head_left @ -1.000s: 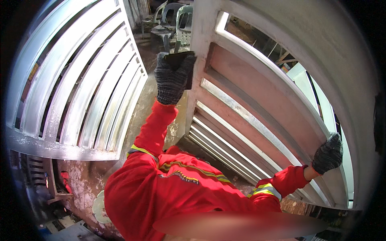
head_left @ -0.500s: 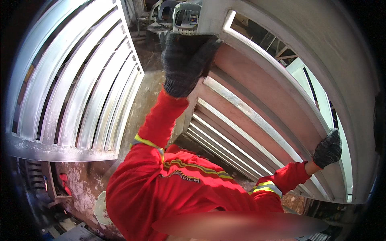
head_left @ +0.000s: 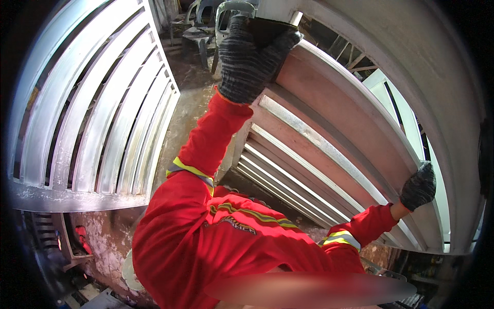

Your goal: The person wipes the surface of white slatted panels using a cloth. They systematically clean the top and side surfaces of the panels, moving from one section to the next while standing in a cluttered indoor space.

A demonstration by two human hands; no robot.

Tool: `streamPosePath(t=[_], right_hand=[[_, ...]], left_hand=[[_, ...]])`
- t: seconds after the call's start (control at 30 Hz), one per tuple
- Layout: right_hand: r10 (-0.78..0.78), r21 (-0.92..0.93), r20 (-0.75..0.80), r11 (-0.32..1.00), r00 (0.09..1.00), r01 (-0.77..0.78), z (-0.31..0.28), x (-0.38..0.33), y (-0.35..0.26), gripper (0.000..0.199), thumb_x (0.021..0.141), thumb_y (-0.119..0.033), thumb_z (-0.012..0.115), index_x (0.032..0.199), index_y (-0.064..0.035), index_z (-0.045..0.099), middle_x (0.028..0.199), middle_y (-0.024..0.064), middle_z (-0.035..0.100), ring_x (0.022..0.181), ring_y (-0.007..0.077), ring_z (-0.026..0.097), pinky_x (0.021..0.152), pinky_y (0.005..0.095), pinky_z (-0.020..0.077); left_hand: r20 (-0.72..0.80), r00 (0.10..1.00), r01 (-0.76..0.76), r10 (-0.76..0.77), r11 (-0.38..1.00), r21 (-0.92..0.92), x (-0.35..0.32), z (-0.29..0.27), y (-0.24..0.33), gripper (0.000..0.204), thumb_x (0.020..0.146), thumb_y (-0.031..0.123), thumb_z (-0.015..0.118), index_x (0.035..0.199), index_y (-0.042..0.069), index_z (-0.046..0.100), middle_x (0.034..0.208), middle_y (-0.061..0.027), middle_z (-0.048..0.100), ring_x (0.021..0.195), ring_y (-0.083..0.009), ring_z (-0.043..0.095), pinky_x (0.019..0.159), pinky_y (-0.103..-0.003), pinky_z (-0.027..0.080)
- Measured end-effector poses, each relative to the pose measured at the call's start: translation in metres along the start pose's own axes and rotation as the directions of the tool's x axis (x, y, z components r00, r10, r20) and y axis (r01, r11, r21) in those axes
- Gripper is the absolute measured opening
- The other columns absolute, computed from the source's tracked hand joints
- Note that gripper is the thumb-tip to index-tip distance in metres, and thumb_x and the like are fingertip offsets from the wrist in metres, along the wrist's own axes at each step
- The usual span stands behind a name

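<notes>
A large slatted panel (head_left: 329,87), greyish white with reddish-brown patches, stands in front of me and to the right. My left hand (head_left: 247,64), in a dark grey striped knit glove, is at the panel's upper left corner. Its thumb and fingers are closed on a dark flat sheet (head_left: 270,32), which looks like sandpaper and lies against the frame. My right hand (head_left: 418,186), in a matching glove, is wrapped round the edge of a slat at the panel's right side. The fingertips of that hand are partly hidden.
A second slatted panel (head_left: 98,103), brightly lit and white, stands at the left. Plastic chairs (head_left: 234,10) are at the far end. A stained floor (head_left: 110,232) shows below the left panel, with a dark chair-like frame (head_left: 64,237) beside it.
My left hand has moved up and slightly right along the panel's corner with the dark sheet. My right hand keeps its grip in nearly the same place.
</notes>
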State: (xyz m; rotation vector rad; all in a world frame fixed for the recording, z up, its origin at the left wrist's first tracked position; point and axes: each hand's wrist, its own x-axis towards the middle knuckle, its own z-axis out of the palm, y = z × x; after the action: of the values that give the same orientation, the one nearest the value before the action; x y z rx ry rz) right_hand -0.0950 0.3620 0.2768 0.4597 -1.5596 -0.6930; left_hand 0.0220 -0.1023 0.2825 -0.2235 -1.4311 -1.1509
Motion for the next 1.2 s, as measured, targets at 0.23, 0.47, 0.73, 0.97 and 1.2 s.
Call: streamPosePath(t=[0.23, 0.47, 0.73, 0.97, 1.2], right_hand=[[0.022, -0.004, 0.074, 1.000, 0.997, -0.022, 0.004, -0.001, 0.004, 0.022, 0.089, -0.016, 0.053, 0.109, -0.0123, 0.058, 0.090, 0.0047, 0.065, 0.074, 0.0234, 0.064, 0.063, 0.0369, 0.0523], [0.107, 0.185, 0.155, 0.973, 0.982, -0.135, 0.003, 0.001, 0.006, 0.020, 0.089, -0.015, 0.049, 0.104, -0.0097, 0.061, 0.088, 0.0074, 0.066, 0.074, 0.0237, 0.064, 0.065, 0.0370, 0.0523], [0.097, -0.027, 0.250, 0.995, 0.963, -0.094, -0.009, 0.010, -0.008, 0.022, 0.088, -0.013, 0.048, 0.105, -0.0091, 0.061, 0.088, 0.0075, 0.066, 0.073, 0.0254, 0.064, 0.065, 0.0387, 0.0510], [0.034, 0.029, 0.029, 0.999, 0.999, -0.035, -0.011, 0.013, -0.004, 0.019, 0.088, -0.016, 0.048, 0.101, -0.0108, 0.062, 0.087, 0.0056, 0.066, 0.076, 0.0236, 0.064, 0.065, 0.0371, 0.0520], [0.149, 0.104, 0.253, 0.978, 0.956, -0.180, -0.024, 0.026, -0.006, 0.016, 0.090, -0.015, 0.046, 0.093, -0.0109, 0.062, 0.084, 0.0063, 0.066, 0.074, 0.0240, 0.064, 0.065, 0.0363, 0.0524]], left_hand=[[-0.056, 0.958, 0.281, -0.280, 0.960, 0.001, -0.048, -0.021, -0.002, 0.025, 0.076, 0.010, 0.073, 0.098, 0.005, 0.063, 0.083, -0.0056, 0.068, 0.073, -0.0090, 0.061, 0.065, -0.023, 0.050], [0.018, 0.996, 0.079, -0.087, 0.960, 0.269, -0.026, -0.010, -0.008, 0.023, 0.076, 0.012, 0.074, 0.092, 0.003, 0.060, 0.083, -0.0079, 0.069, 0.075, -0.0125, 0.064, 0.069, -0.029, 0.051], [-0.025, 0.965, 0.255, -0.262, 0.954, -0.156, -0.034, -0.015, 0.011, 0.024, 0.076, 0.005, 0.073, 0.094, 0.003, 0.057, 0.083, -0.0055, 0.067, 0.072, -0.0121, 0.063, 0.064, -0.027, 0.051], [-0.054, 0.991, 0.127, -0.125, 0.991, 0.039, -0.023, -0.014, -0.006, 0.030, 0.076, 0.006, 0.073, 0.099, 0.003, 0.055, 0.077, -0.0027, 0.064, 0.059, -0.0104, 0.058, 0.054, -0.024, 0.049], [-0.286, 0.943, 0.178, -0.172, 0.984, -0.008, -0.038, 0.004, -0.003, 0.058, 0.076, 0.003, 0.071, 0.121, 0.007, 0.034, 0.097, -0.0065, 0.055, 0.084, -0.0134, 0.056, 0.077, -0.027, 0.048]])
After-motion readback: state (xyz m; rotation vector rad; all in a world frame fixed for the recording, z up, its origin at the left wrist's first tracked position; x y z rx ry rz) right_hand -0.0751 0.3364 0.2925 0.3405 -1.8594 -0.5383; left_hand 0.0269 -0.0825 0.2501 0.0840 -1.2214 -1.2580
